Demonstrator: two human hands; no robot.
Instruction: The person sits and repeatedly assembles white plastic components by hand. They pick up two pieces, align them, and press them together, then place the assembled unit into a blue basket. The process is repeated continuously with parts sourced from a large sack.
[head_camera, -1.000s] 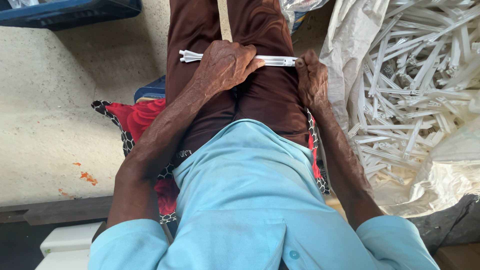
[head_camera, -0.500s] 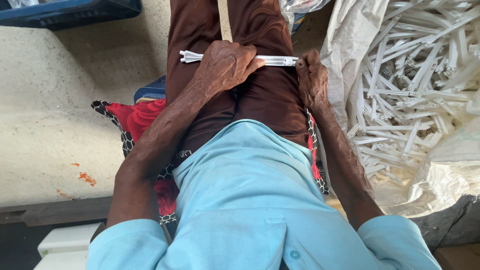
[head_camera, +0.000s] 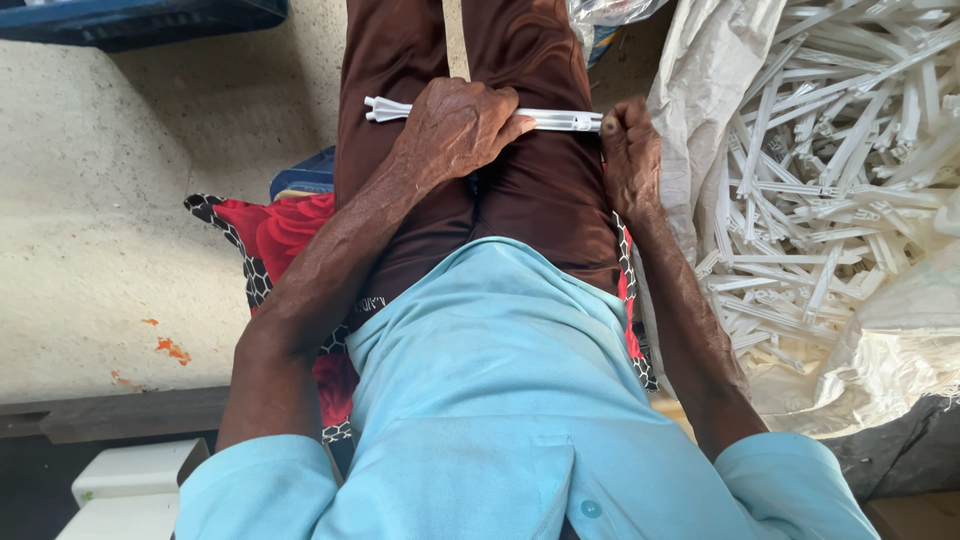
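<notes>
The largest item in view was the open white woven sack (head_camera: 700, 60) at the person's right side, filled with a loose heap of white plastic strips (head_camera: 830, 190) lying in all directions. Next in size was the concrete floor (head_camera: 120, 220), with the edge of a blue crate (head_camera: 140, 15) at the top left and a red-and-black patterned cushion (head_camera: 275, 230) under the seated person. The work itself lay across the brown-trousered thighs (head_camera: 545, 190): one long white plastic strip (head_camera: 560, 119) rested crosswise on both legs, its forked end (head_camera: 380, 108) projecting past the left leg. The left hand (head_camera: 455, 130) lay over the middle of the strip, fingers curled down over it and pressing it against the thigh; the grip was closed on the strip. The right hand (head_camera: 628, 150) was closed around the strip's opposite end beside the sack, thumb uppermost, and what the fingertips did there could not be made out. As a judgement, the step is best done with the strip kept flat and square across both thighs, the left hand supplying steady downward pressure so the piece cannot rotate, and the right hand working only the end fitting without bending the length.
</notes>
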